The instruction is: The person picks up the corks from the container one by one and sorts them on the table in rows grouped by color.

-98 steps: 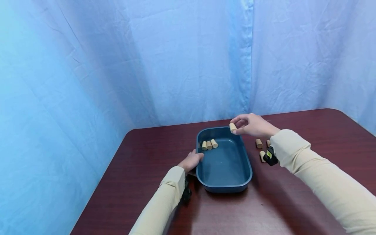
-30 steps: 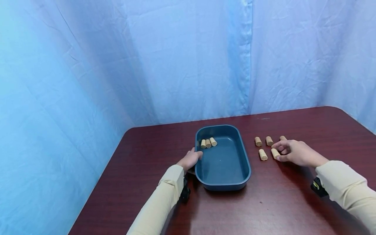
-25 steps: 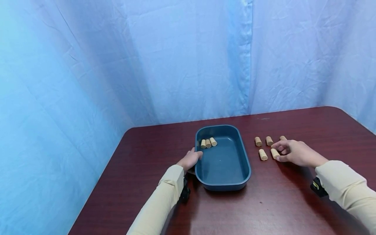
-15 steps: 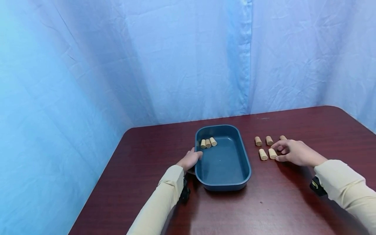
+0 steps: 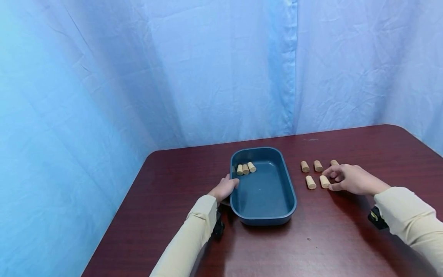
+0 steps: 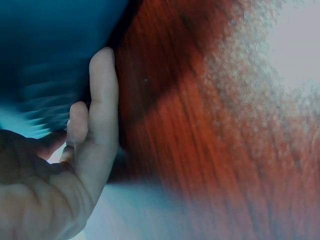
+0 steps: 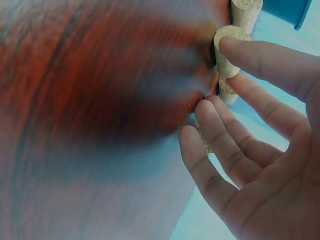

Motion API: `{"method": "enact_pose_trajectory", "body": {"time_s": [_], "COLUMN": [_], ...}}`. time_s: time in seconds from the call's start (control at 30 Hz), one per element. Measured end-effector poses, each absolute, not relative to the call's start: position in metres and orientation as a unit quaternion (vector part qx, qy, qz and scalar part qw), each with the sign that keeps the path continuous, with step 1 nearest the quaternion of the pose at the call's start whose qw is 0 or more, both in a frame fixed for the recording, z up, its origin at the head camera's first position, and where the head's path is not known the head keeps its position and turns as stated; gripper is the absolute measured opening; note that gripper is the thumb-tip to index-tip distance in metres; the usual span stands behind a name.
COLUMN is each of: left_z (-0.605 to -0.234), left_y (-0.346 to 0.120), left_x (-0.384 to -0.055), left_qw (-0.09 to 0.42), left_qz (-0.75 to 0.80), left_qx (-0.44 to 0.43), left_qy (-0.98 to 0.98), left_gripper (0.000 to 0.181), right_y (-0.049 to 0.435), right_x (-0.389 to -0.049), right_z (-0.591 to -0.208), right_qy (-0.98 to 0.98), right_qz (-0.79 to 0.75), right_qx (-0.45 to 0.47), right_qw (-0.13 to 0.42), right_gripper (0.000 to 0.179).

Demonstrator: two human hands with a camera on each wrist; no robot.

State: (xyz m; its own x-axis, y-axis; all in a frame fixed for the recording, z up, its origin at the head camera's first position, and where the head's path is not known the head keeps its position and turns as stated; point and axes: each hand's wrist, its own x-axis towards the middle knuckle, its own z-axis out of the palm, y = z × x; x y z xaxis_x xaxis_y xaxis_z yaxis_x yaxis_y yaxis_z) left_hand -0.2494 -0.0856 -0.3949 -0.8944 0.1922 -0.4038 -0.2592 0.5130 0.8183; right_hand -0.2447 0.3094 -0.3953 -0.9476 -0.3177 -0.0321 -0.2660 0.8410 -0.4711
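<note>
My left hand [image 5: 223, 189]: gripping the tray [image 5: 264, 222] rimside. My right hand [image 5: 353, 179]: pinching one cork [image 5: 324, 182], on the worktop [image 5: 270, 250] (four other corks [image 5: 310, 182] near). Step, I judge: lining it up; next wants gentle release.

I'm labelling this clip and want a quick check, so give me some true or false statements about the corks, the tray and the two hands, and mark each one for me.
1. Three corks are inside the blue tray. True.
2. The left hand is at the tray's edge, its thumb over the rim. True.
3. The right hand pinches two corks at once. False: it pinches one cork, to the right of the tray.
4. Only two corks are outside the tray. False: five are.
5. A light blue curtain hangs beyond the table. True.
6. The table is white. False: it is dark reddish-brown.
</note>
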Motion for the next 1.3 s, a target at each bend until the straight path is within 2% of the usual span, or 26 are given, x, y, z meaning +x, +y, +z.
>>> {"method": "enact_pose_trajectory", "body": {"time_s": [0.93,1.3], "left_z": [-0.395,-0.392], "left_y": [-0.084,-0.084], "left_x": [-0.251,-0.249], "left_qw": [0.231,0.223], "left_qz": [0.494,0.504], "left_qx": [-0.028,-0.021], "left_qy": [0.838,0.834], "left_gripper": [0.081,0.079], "right_y": [0.309,0.303], "right_x": [-0.243,-0.242], "right_z": [-0.396,-0.381], "right_qy": [0.959,0.955], "right_qz": [-0.228,-0.235], "right_qx": [-0.157,-0.177], "right_qw": [0.059,0.033], "right_gripper": [0.041,0.053]}}
